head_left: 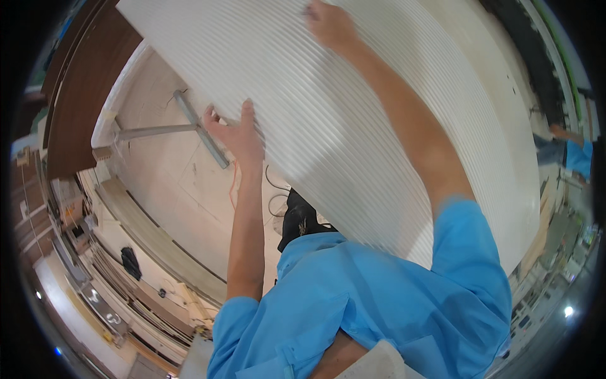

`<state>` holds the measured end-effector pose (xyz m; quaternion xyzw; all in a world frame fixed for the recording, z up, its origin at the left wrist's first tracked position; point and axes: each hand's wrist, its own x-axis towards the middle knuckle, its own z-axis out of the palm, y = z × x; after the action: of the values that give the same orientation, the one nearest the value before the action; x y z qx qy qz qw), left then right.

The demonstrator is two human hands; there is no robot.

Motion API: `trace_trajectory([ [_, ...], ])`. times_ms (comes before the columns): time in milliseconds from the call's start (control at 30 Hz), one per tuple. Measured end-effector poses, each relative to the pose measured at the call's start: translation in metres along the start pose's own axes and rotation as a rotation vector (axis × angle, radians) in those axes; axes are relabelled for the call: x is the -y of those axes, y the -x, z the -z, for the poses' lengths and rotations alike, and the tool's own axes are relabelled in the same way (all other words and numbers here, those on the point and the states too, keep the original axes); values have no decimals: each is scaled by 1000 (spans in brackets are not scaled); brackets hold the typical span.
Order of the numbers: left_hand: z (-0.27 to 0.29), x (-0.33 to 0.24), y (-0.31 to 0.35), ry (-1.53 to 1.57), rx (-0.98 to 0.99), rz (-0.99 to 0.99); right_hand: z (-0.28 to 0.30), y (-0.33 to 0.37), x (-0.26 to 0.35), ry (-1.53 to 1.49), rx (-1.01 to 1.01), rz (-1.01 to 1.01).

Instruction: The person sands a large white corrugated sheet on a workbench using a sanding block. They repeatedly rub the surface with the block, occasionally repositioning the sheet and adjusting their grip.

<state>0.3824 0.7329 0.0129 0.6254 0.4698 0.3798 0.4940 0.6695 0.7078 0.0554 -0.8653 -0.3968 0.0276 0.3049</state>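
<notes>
A large white panel (278, 69) with fine parallel ridges slants across the upper middle of the view, in front of my body. My left hand (237, 136) is at its left edge, thumb and fingers apart. The thumb is up against the panel's edge, and no held thing shows in this hand. Farther forward, my right hand (331, 26) is over the ridged face with its fingers curled together. Those fingertips are slightly blurred, and what they hold, if anything, cannot be made out. My right forearm stretches across the panel.
A grey metal T-shaped stand foot (202, 132) rests on the pale floor left of the panel. Dark brown boards (95, 82) stand at the far left. Long strips (158, 234) lie at the lower left. Another person in blue (577, 155) is at the right edge.
</notes>
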Motion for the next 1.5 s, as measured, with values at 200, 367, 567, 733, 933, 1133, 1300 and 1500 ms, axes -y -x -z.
trace_trajectory([
  [200, -1, 0, 0, 37, 9, -6, 39, 40, -29, 87, 80, 48],
  [367, -1, 0, 1, -12, -5, 20, 73, 116, -47, 128, 125, 55],
  [567, 1, 7, -11, -51, -9, -33, 172, 340, -125, 345, 30, 96],
  [733, -1, 6, -7, 74, 16, 55, 265, 487, -147, 342, 90, -44],
  [933, 2, -3, -2, -152, -32, -20, 224, 411, -137, 296, 115, 52],
  [1133, 2, -6, 9, -45, -2, 63, 83, 157, -80, 269, 19, 344],
  [1300, 3, -16, 14, -12, 31, 80, -37, -69, -4, 161, -63, 383],
  [1500, 1, -26, 15, 59, 35, 118, -103, -201, 54, 220, -42, 377],
])
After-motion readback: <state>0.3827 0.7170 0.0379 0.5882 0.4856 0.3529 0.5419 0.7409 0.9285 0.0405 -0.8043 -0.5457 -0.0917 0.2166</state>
